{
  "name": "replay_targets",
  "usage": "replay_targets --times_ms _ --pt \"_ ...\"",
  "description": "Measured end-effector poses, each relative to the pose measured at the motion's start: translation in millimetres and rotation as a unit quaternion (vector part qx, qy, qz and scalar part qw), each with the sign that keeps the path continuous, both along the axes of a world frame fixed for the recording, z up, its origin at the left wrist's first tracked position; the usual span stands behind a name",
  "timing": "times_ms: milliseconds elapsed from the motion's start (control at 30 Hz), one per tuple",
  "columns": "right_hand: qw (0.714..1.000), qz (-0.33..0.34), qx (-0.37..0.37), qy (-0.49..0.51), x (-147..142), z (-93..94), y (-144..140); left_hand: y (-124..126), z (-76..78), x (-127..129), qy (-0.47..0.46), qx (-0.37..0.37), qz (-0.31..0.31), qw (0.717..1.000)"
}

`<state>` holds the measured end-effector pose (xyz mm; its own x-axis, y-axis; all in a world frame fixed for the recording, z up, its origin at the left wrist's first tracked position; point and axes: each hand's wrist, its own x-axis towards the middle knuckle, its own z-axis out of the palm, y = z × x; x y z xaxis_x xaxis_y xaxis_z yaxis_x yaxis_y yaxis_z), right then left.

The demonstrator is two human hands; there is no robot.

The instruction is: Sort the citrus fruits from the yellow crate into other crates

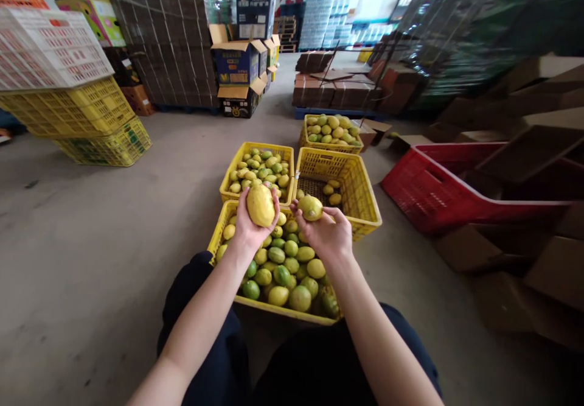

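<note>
1. Head view, left hand [249,226]: raised above the near crate, fingers wrapped around a large yellow lemon [260,205], held upright in the palm.
2. Right hand [326,232]: level with the left and just beside it, fingertips closed on a smaller greenish lemon [310,207].
3. Near yellow crate [274,306]: between the person's knees, heaped with green and yellow lemons; its front rim lies just short of the dark trousers.
4. Far-left yellow crate [255,149]: touching the near crate's back edge, well filled with lemons.
5. Far-right yellow crate [360,193]: side by side with the far-left one, holding only a few lemons at the bottom, most of its floor bare.
6. Fourth yellow crate [331,146]: behind those two, full of lemons; whether it touches them cannot be told.
7. Red crate [433,190]: to the right, tilted, apart from the yellow crates by a strip of floor.
8. Concrete floor [91,229]: wide open room to the left; stacked yellow and white crates [68,108] stand far off at that edge.
9. Cardboard boxes [524,260]: crowd the right edge.
</note>
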<state>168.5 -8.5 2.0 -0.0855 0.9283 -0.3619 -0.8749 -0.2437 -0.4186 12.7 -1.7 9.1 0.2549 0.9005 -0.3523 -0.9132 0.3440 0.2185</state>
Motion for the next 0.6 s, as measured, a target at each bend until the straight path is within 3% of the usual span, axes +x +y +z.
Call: replay_targets --times_ms 233,400,600 --pt "0.995 0.063 0.011 -0.079 0.8 4.4 2.0 6.6 -8.6 3.6 0.009 -0.096 0.024 0.995" --pt "0.983 0.141 -0.023 -0.118 -6.3 -5.9 5.1 11.1 -14.5 2.2 -0.008 -0.112 0.036 0.993" --pt "0.979 0.159 -0.017 -0.127 -14.2 -17.8 9.3 12.5 -12.2 1.9 0.004 -0.117 0.027 0.993"
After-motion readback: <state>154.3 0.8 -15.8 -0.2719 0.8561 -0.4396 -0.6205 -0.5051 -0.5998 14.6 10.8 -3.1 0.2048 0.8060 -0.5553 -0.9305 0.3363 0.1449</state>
